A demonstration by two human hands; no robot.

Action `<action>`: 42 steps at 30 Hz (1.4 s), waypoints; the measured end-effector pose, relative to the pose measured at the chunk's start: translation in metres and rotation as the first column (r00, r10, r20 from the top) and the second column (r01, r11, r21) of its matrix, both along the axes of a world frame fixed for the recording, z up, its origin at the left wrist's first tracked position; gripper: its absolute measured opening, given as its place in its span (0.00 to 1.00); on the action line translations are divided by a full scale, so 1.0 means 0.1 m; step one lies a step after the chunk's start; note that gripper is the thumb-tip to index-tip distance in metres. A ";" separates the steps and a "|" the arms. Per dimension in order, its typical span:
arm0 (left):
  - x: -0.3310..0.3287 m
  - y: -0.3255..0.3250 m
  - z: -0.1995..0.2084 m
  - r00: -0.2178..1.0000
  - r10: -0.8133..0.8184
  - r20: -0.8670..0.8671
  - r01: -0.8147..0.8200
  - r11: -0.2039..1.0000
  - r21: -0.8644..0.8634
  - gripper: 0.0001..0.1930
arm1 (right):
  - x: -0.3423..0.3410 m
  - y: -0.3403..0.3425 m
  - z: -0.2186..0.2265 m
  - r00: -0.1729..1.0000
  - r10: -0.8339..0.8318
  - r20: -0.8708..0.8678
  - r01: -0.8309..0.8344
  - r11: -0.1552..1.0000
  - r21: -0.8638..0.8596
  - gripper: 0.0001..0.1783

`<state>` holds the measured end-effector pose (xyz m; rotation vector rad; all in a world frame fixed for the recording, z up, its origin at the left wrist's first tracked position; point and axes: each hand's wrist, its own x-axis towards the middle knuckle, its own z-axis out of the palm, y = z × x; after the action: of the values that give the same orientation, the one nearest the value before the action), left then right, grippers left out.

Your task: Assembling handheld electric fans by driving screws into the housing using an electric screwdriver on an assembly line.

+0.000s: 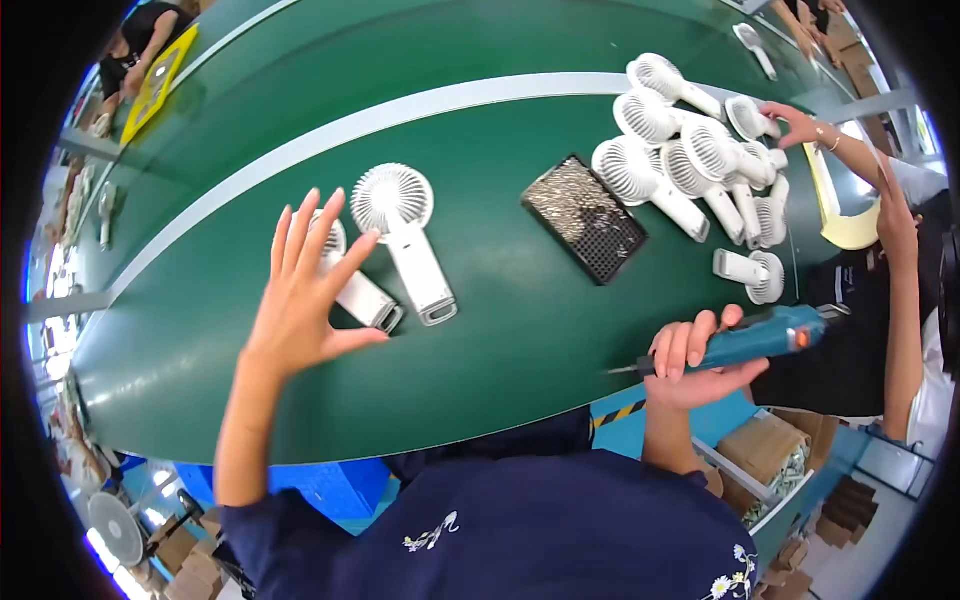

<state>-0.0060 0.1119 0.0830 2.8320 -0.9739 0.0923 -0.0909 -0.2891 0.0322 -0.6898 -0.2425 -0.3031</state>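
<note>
Long dark-green conveyor belt point(500, 330) with a pale stripe runs through a busy workshop, cardboard boxes point(775, 450) stacked on the floor and a pile of white handheld fans point(690, 150) further along where a co-worker's hand point(800, 125) reaches in. My left hand point(300, 300) hovers raised with fingers spread wide, empty, just over two white plastic handheld fans point(400, 235) lying side by side on the belt. Right hand point(695, 360) is wrapped around a teal electric screwdriver point(755, 340) at the belt's near edge, bit pointing left, near a black tray of small screws point(585, 217).

The left hand point(305, 290) at 9 o'clock hides most of one white handheld fan point(350, 285), the black tray point(585, 218) holds contents too small to identify, and the co-worker's arm point(900, 300) at 3 o'clock is cut off by the rim.
</note>
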 end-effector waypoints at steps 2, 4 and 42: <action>0.22 -0.06 -0.03 0.994 -0.087 -0.060 0.090 0.995 0.045 0.46 | 0.23 0.05 0.24 0.990 -0.012 0.139 0.024 0.996 -0.089 0.39; 0.34 -0.14 -0.06 0.936 -0.306 -0.172 0.338 0.918 0.209 0.49 | 0.50 0.10 0.41 0.954 0.007 0.298 0.056 0.977 -0.204 0.42; 0.44 -1.53 -0.09 0.915 -0.229 -0.331 -0.050 0.752 -0.657 0.18 | 1.26 0.43 0.58 0.972 0.112 0.206 -0.073 0.980 -0.187 0.33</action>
<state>0.0379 -0.0415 0.0740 2.0345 -0.7805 -0.1248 0.0351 -0.2456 0.0902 -0.8206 -0.5128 -0.2681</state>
